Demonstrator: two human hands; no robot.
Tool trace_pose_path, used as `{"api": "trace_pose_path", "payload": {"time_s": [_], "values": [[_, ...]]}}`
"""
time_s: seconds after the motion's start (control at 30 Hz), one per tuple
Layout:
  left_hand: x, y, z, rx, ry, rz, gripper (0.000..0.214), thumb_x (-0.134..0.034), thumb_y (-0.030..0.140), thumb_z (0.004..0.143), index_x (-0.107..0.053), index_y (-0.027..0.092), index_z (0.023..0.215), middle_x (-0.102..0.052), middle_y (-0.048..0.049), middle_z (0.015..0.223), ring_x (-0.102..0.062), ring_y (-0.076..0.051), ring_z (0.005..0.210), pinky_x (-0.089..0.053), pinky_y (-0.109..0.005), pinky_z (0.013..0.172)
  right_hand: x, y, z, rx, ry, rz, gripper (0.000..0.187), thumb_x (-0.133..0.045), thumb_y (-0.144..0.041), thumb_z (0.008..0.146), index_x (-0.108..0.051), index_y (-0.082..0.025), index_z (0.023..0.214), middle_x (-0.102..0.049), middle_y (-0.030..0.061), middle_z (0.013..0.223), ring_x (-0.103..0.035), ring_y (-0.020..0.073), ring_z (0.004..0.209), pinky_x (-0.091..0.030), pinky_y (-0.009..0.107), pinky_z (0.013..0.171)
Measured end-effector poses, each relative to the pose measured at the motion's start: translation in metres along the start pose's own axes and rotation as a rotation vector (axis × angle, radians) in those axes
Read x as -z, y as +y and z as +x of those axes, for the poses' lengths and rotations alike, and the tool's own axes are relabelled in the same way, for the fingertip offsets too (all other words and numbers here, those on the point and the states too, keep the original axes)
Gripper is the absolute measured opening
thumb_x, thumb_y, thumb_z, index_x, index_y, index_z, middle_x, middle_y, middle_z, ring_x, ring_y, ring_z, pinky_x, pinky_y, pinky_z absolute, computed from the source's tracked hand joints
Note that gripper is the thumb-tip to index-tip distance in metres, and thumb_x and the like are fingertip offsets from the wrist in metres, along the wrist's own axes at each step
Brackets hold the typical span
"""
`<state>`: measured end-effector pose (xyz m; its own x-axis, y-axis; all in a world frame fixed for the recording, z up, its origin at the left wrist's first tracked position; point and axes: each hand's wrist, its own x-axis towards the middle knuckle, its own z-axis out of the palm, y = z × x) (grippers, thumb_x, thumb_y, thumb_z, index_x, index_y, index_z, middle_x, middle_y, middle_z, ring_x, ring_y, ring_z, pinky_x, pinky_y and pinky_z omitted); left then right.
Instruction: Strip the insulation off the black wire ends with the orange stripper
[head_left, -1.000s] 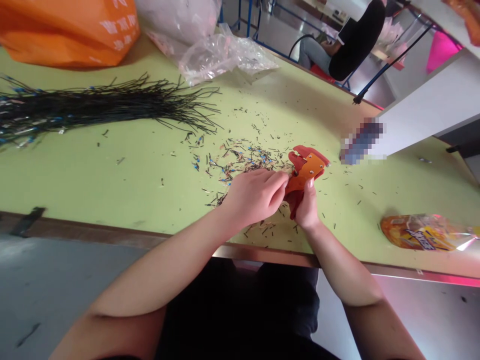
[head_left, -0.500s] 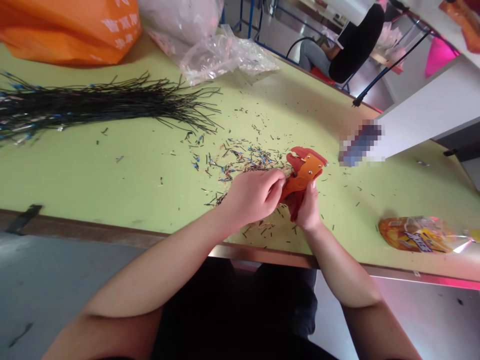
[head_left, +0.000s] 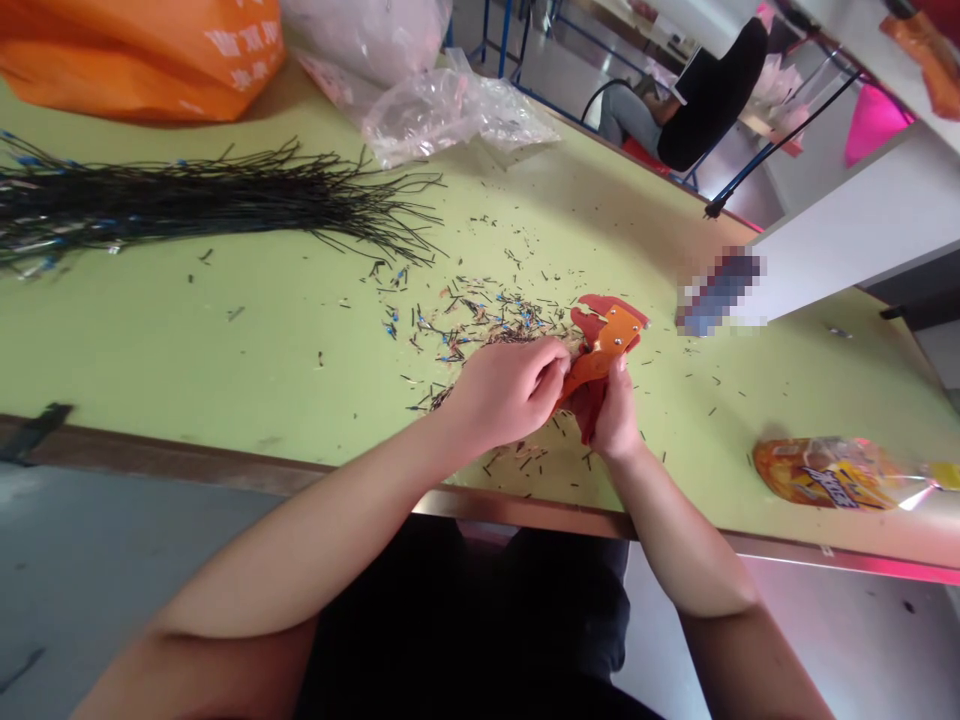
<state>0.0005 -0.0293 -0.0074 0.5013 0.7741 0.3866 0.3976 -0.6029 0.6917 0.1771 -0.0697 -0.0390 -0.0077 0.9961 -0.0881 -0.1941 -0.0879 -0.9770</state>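
My right hand [head_left: 616, 413] grips the handles of an orange and red wire stripper [head_left: 611, 332], its jaws pointing up and to the left. Close against the tool's left side is my left hand [head_left: 514, 392], its fingers curled in a pinch. Whatever those fingers hold is hidden behind them. Around and beneath both hands lie many short black, blue and copper-coloured wire scraps [head_left: 480, 320]. A thick bundle of black wires [head_left: 247, 198] with some blue bits lies to the left on the green table [head_left: 247, 370].
An orange bag [head_left: 150, 60] and clear plastic bags [head_left: 435, 105] sit at the back left. A bottle of orange drink [head_left: 832, 472] lies on its side at the right. Behind it stands a white panel [head_left: 840, 220]. Beyond the table a person [head_left: 705, 95] is seated.
Little differs. The view has shifted slightly, and both hands hold nearly the same pose around the wire stripper.
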Motion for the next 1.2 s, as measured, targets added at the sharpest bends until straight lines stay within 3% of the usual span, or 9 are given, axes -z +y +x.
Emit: {"api": "trace_pose_path", "payload": {"time_s": [0.23,0.53,0.63,0.8,0.97,1.2], "values": [[-0.001,0.0,0.0,-0.007,0.013,0.037,0.021,-0.047,0.023,0.1,-0.061,0.022,0.085,-0.07,-0.0001,0.069,-0.057,-0.014,0.057,-0.035,-0.029,0.057,-0.004,-0.003,-0.001,0.048,0.017,-0.075,0.068,-0.042,-0.088,0.095,-0.058,-0.027,0.07,-0.05,0.0005,0.058,-0.063,0.021,0.061,-0.055,0.035,0.052],[-0.001,-0.001,0.001,0.01,0.016,0.03,0.024,-0.045,0.027,0.103,-0.064,0.021,0.089,-0.067,0.0005,0.066,-0.053,-0.014,0.054,-0.036,-0.028,0.056,-0.009,-0.007,0.002,0.079,0.009,-0.049,0.067,-0.054,-0.082,0.096,-0.05,-0.025,0.061,-0.039,-0.0066,0.047,-0.041,0.0109,0.038,-0.038,0.026,0.038],[0.0,-0.003,0.001,0.008,0.045,0.017,0.024,-0.045,0.029,0.105,-0.065,0.021,0.095,-0.067,0.0012,0.067,-0.054,-0.013,0.055,-0.038,-0.027,0.057,-0.008,-0.008,0.002,0.066,-0.049,0.016,0.067,-0.053,-0.085,0.094,-0.052,-0.025,0.064,-0.039,-0.0063,0.049,-0.042,0.0118,0.04,-0.044,0.028,0.041],[0.001,-0.006,0.0,-0.038,0.104,-0.039,0.023,-0.045,0.029,0.109,-0.064,0.021,0.098,-0.067,0.0011,0.072,-0.057,-0.012,0.06,-0.042,-0.026,0.061,-0.008,-0.012,0.002,-0.016,-0.107,0.118,0.073,-0.043,-0.094,0.089,-0.064,-0.024,0.076,-0.053,0.0001,0.059,-0.058,0.0182,0.054,-0.059,0.036,0.055],[0.005,-0.008,0.001,-0.067,0.222,-0.138,0.026,-0.044,0.034,0.111,-0.063,0.021,0.097,-0.066,0.0,0.074,-0.053,-0.012,0.057,-0.041,-0.025,0.056,0.002,-0.023,0.01,-0.02,0.069,0.273,0.068,-0.052,-0.089,0.09,-0.064,-0.023,0.075,-0.052,-0.0007,0.064,-0.056,0.0156,0.056,-0.061,0.036,0.062],[0.006,-0.01,0.002,-0.058,0.243,-0.118,0.023,-0.048,0.031,0.109,-0.064,0.021,0.096,-0.065,0.0011,0.071,-0.051,-0.011,0.055,-0.038,-0.025,0.054,0.003,-0.026,0.006,-0.002,-0.042,0.205,0.076,-0.051,-0.097,0.082,-0.066,-0.022,0.077,-0.054,0.0008,0.063,-0.058,0.0183,0.058,-0.061,0.039,0.062]]}}
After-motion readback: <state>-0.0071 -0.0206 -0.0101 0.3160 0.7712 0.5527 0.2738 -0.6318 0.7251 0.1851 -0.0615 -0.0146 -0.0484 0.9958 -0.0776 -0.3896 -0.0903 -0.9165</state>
